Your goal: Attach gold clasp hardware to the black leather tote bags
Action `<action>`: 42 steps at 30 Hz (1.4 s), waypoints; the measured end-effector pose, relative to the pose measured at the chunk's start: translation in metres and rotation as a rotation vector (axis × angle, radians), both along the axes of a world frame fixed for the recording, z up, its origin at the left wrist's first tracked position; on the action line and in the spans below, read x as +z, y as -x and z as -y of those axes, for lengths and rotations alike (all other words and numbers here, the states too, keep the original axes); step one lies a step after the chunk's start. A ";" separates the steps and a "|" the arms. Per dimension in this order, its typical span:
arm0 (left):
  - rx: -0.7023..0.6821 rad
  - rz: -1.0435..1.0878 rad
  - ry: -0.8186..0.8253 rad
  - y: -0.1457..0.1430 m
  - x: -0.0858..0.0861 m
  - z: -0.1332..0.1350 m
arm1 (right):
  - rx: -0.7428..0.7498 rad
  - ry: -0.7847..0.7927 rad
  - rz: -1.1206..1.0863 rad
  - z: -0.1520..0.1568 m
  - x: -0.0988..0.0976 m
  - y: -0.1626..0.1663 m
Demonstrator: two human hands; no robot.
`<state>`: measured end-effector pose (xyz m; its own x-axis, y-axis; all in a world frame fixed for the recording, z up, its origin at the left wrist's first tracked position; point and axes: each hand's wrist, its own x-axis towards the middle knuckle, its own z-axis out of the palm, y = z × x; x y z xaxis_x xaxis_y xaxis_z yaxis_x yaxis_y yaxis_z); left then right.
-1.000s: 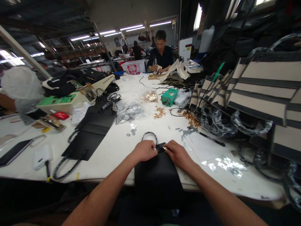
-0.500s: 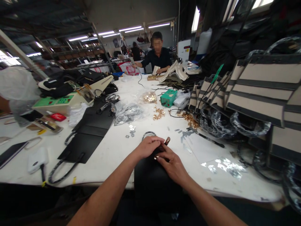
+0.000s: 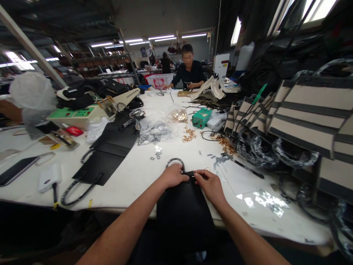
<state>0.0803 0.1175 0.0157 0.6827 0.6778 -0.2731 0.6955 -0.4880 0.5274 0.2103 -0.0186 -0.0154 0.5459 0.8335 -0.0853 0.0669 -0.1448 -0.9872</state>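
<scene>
A black leather bag panel hangs over the near edge of the white table. My left hand is closed on the panel's top edge, by its plastic-wrapped loop handle. My right hand pinches a small gold metal fitting at the same top edge. Both hands nearly touch at the middle of the panel.
Black panels with handles lie to the left, with a phone and a white device. Gold hardware, a green box and plastic bags sit mid-table. Striped bags stack at right. A person sits at the far end.
My right hand has come back up from the panel's surface to its top edge, bringing the gold fitting there. The camera tilted slightly. The far person lowered an outstretched arm.
</scene>
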 end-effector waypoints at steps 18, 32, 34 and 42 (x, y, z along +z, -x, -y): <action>0.020 0.106 0.257 0.019 0.030 0.016 | 0.163 -0.177 0.559 0.028 0.017 0.010; 0.043 0.186 0.404 0.019 0.033 0.032 | 0.130 -0.051 0.599 0.036 0.018 0.018; 0.050 0.198 0.418 0.019 0.036 0.034 | 0.124 -0.024 0.593 0.036 0.019 0.021; 0.039 0.250 0.446 0.021 0.049 0.042 | 0.195 0.045 0.684 0.036 0.031 0.022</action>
<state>0.0597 0.0752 0.0644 0.7404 0.5591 -0.3732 0.5349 -0.1537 0.8309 0.1884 -0.0541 0.0152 0.3307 0.9252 0.1862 0.6979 -0.1070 -0.7082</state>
